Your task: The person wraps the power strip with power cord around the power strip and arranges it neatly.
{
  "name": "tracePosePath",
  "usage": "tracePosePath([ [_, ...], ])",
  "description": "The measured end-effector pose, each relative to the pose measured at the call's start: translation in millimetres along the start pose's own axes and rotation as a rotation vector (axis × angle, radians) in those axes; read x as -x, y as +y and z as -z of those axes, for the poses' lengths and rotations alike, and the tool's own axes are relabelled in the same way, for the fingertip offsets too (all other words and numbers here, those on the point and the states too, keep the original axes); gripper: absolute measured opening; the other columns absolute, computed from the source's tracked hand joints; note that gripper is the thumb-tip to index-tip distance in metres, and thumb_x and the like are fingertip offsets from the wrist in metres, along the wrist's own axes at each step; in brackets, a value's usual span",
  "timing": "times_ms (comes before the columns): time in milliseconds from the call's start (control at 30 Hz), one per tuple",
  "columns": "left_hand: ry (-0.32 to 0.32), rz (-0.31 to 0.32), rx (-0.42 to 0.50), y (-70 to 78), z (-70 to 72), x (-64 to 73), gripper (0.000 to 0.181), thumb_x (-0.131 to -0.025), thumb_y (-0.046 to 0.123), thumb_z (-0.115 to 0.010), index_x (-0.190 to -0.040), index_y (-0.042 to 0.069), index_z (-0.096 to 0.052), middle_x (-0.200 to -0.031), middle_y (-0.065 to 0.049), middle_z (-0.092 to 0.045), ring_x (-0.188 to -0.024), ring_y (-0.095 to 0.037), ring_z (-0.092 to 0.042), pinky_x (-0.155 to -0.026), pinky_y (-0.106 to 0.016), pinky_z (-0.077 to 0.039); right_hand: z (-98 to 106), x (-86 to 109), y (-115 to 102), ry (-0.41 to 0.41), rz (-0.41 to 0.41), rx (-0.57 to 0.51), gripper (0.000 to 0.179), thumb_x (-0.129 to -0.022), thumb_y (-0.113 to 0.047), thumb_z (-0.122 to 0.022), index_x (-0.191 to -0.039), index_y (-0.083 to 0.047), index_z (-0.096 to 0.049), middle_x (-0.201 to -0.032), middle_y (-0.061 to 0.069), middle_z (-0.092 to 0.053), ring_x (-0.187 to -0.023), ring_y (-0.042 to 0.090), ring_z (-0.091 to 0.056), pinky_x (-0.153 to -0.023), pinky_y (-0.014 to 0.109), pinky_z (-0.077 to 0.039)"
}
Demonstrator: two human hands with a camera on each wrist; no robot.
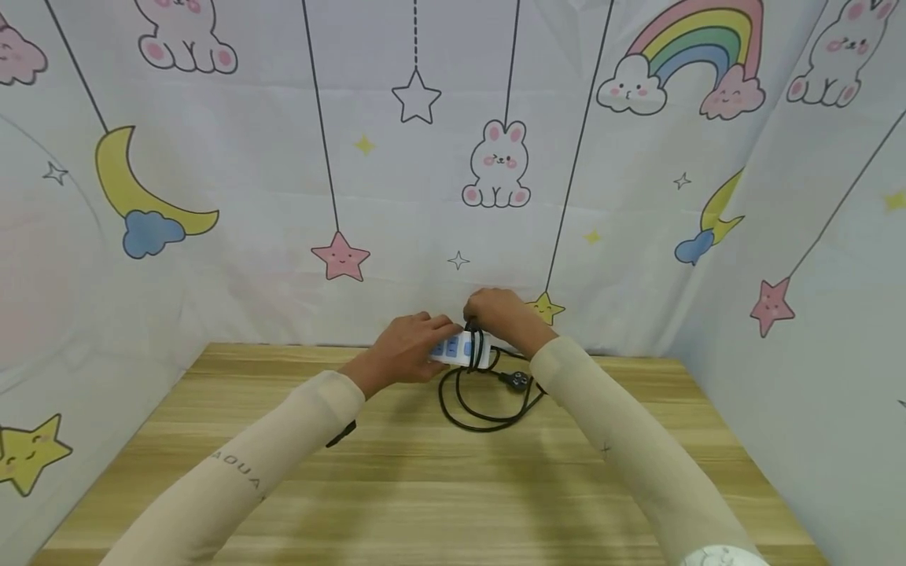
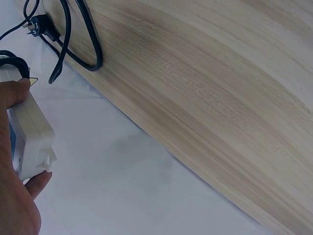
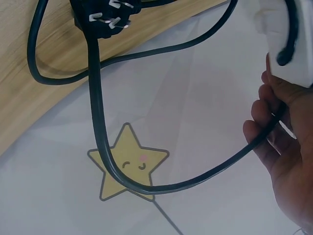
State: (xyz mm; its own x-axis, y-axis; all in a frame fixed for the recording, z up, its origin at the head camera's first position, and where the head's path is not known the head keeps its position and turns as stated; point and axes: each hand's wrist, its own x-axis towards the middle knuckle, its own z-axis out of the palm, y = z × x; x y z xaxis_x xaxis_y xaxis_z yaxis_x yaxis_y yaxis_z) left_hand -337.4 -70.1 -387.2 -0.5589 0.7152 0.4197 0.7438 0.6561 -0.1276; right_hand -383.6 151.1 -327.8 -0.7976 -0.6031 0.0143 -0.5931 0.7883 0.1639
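Note:
A white power strip (image 1: 484, 351) with blue sockets is held near the table's back edge. My left hand (image 1: 410, 347) grips one end, thumb and fingers on opposite sides of the strip's body (image 2: 36, 132) in the left wrist view. Several turns of black cord wrap the strip's other end. There my right hand (image 1: 506, 314) holds the cord, which runs across its curled fingers (image 3: 266, 105) in the right wrist view. A loose length of the cord (image 1: 481, 429) loops on the table, and its black plug (image 1: 519, 381) lies with the pins showing.
The wooden table (image 1: 425, 495) reaches back to a white cloth backdrop (image 1: 269, 299) printed with stars, rabbits and clouds. More of this cloth stands at the left and right. A small dark strap (image 1: 342, 435) shows beneath the left wrist.

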Motion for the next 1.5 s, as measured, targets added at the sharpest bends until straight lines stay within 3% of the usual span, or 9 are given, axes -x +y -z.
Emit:
tracePosePath([
  [300, 0.017, -0.026, -0.009, 6.1, -2.9, -2.9, 0.064, -0.093, 0.034, -0.092, -0.15, 0.015, -0.069, -0.136, -0.004, -0.075, -0.107, -0.03, -0.074, -0.085, -0.046, -0.066, 1.9, -8.6, -3.4, -0.007, -0.011, 0.003, 0.017, -0.109, -0.021, -0.076, -0.117, -0.016, -0.09, -0.113, 0.004, -0.087, -0.096, 0.021, -0.079, -0.086, 0.04, -0.065],
  [467, 0.002, -0.033, -0.009, 8.5, -5.7, -3.1, 0.064, -0.094, 0.035, -0.092, -0.149, 0.014, -0.069, -0.138, -0.004, -0.075, -0.107, -0.03, -0.074, -0.086, -0.045, -0.066, 7.7, -8.0, -13.0, 0.02, 0.001, 0.001, 0.015, -0.108, -0.019, -0.076, -0.109, -0.017, -0.092, -0.106, 0.004, -0.086, -0.085, 0.019, -0.071, -0.079, 0.038, -0.063],
  [767, -0.024, 0.002, -0.043, 2.9, -8.0, 6.2, 0.064, -0.096, 0.04, -0.089, -0.151, 0.014, -0.069, -0.133, -0.003, -0.076, -0.102, -0.028, -0.072, -0.083, -0.043, -0.065, 13.5, -0.2, -24.0, 0.03, 0.004, 0.026, 0.017, -0.108, -0.024, -0.077, -0.117, -0.017, -0.09, -0.113, 0.003, -0.087, -0.098, 0.022, -0.08, -0.088, 0.041, -0.067],
  [933, -0.01, 0.018, -0.05, 1.4, -8.4, 8.8, 0.06, -0.094, 0.036, -0.091, -0.145, 0.012, -0.071, -0.129, -0.004, -0.076, -0.102, -0.028, -0.072, -0.085, -0.044, -0.066, 16.7, 6.4, -29.3, 0.024, 0.004, -0.011, 0.02, -0.112, -0.019, -0.072, -0.121, -0.011, -0.087, -0.114, 0.007, -0.086, -0.094, 0.021, -0.078, -0.086, 0.041, -0.065],
  [1167, -0.033, 0.091, -0.075, -3.5, -11.9, 11.7, 0.063, -0.092, 0.035, -0.092, -0.145, 0.01, -0.07, -0.131, -0.008, -0.077, -0.105, -0.028, -0.073, -0.087, -0.044, -0.066, 11.8, 6.9, -32.4, -0.014, -0.037, -0.141, 0.027, -0.113, -0.008, -0.054, -0.107, -0.003, -0.08, -0.09, 0.01, -0.074, -0.072, 0.018, -0.057, -0.067, 0.034, -0.048],
  [1233, -0.025, 0.105, -0.081, -4.6, -13.2, 12.1, 0.063, -0.092, 0.035, -0.093, -0.144, 0.01, -0.07, -0.129, -0.008, -0.077, -0.104, -0.028, -0.072, -0.085, -0.044, -0.067, 7.4, 6.6, -33.8, 0.014, -0.03, -0.148, 0.027, -0.113, -0.009, -0.051, -0.106, -0.003, -0.077, -0.088, 0.011, -0.072, -0.071, 0.019, -0.057, -0.066, 0.035, -0.048],
  [1333, 0.0, 0.118, -0.091, -5.1, -14.3, 12.3, 0.062, -0.091, 0.036, -0.093, -0.143, 0.009, -0.07, -0.125, -0.008, -0.076, -0.1, -0.028, -0.072, -0.081, -0.044, -0.066, -21.0, -9.0, -18.4, 0.072, -0.01, -0.168, 0.031, -0.112, -0.011, -0.046, -0.104, -0.004, -0.075, -0.085, 0.008, -0.069, -0.069, 0.018, -0.057, -0.064, 0.037, -0.05],
  [1467, 0.046, 0.143, -0.099, -3.9, -14.0, 11.6, 0.06, -0.091, 0.036, -0.093, -0.138, 0.007, -0.07, -0.117, -0.009, -0.075, -0.091, -0.028, -0.069, -0.073, -0.044, -0.065, -23.3, -10.3, -21.0, 0.061, -0.05, -0.233, 0.032, -0.111, -0.006, -0.044, -0.11, 0.001, -0.075, -0.087, 0.012, -0.071, -0.069, 0.021, -0.059, -0.066, 0.039, -0.052],
  [1500, 0.053, 0.153, -0.098, -3.4, -13.6, 11.4, 0.059, -0.091, 0.035, -0.093, -0.137, 0.007, -0.07, -0.115, -0.009, -0.075, -0.089, -0.028, -0.068, -0.071, -0.044, -0.064, -8.8, -0.9, -33.0, 0.044, -0.074, -0.237, 0.029, -0.11, -0.003, -0.047, -0.112, 0.003, -0.074, -0.09, 0.015, -0.073, -0.071, 0.022, -0.06, -0.068, 0.04, -0.053],
])
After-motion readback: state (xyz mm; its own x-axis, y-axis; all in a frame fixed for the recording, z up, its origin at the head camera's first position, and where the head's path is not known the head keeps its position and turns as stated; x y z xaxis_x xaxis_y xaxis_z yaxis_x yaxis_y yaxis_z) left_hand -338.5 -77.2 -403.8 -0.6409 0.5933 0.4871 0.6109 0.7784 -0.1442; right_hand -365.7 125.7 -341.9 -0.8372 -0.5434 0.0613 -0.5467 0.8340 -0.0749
